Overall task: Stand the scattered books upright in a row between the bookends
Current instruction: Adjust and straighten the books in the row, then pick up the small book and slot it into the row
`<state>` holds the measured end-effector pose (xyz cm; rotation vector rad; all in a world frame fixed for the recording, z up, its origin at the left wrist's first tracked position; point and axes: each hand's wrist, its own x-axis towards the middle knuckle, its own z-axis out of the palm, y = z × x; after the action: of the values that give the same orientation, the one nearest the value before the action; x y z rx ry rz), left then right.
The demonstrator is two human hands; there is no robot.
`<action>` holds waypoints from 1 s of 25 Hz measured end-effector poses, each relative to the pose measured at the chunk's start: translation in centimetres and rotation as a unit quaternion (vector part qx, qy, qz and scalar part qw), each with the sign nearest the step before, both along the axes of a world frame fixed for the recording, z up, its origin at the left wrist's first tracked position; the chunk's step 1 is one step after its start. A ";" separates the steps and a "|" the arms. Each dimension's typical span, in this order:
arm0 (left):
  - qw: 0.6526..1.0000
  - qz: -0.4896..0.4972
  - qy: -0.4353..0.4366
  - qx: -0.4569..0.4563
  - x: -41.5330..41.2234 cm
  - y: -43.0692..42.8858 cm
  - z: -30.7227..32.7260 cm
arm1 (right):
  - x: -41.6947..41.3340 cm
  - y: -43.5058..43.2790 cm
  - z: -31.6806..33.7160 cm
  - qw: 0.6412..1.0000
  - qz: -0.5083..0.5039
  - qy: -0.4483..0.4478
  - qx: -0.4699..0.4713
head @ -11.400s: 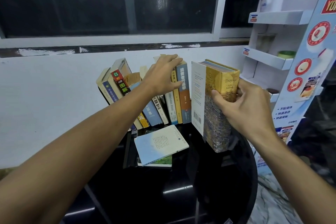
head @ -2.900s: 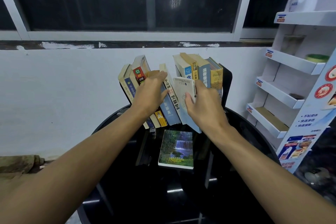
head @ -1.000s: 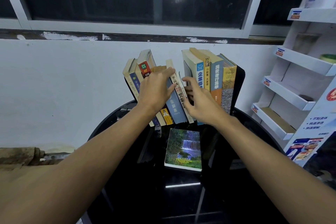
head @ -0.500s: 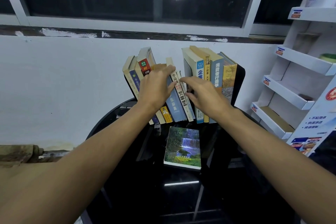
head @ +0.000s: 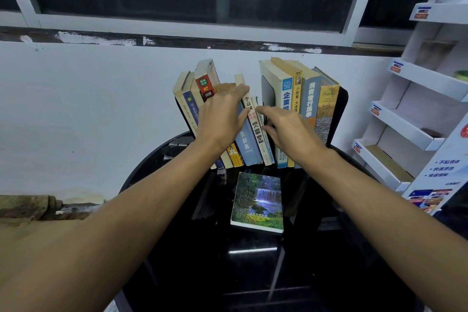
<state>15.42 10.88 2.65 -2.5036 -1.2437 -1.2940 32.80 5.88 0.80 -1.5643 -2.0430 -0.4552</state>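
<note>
Head view: left hand (head: 222, 119) flat, fingers straight, pressing leaning books (head: 246, 145) at 12 o'clock of table (head: 253, 281). Right hand (head: 291, 132) fingers bent at gap beside upright books (head: 307, 94); grip on thin spine unclear. Best: push leaning spines toward 3 o'clock until vertical, close gap, keep bases planted. Flat book (head: 258, 202) lies at 6 o'clock of both hands, apart.

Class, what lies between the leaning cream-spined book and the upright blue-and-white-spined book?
In the head view, a thin pale paperback leans in that gap, and the right hand reaches to it.
</note>
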 end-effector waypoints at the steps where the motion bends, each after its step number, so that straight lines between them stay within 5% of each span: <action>1: 1.000 0.000 -0.001 0.001 0.0 -0.1 0.0 | 0.0 0.1 0.0 1.000 -0.002 -0.002 0.000; 25: 0.997 -0.071 -0.018 0.017 -1.3 -0.5 -0.8 | 0.7 -0.6 -0.6 0.999 0.015 0.027 -0.027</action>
<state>14.14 10.34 1.82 -2.5965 -1.0579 -1.3829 33.55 5.28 0.17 -1.5587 -2.0492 -0.3453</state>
